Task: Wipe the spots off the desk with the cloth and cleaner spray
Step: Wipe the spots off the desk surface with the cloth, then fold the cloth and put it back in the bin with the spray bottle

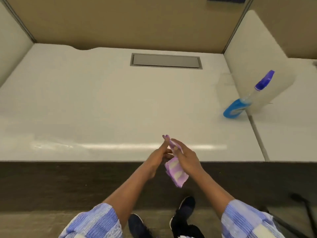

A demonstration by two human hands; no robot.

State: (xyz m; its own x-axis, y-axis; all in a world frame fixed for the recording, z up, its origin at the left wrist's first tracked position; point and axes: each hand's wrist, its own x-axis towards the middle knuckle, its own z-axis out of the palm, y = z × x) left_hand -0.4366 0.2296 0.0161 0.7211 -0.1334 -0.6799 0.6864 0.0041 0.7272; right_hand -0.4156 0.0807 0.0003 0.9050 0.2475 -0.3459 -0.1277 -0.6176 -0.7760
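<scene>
Here, both hands press a folded cloth (pixel 175 170) between them over the white desk (pixel 103 103) edge.

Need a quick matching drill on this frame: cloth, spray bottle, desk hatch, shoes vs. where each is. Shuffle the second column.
Things:
1. cloth
2. spray bottle
3. grey hatch
4. dark shoes

Places:
A. set into the desk near the back wall
B. on the floor below the desk's front edge
C. pressed between the left hand and right hand
D. at the desk's right side, against the white divider

Pairs: 1-C, 2-D, 3-A, 4-B
</scene>
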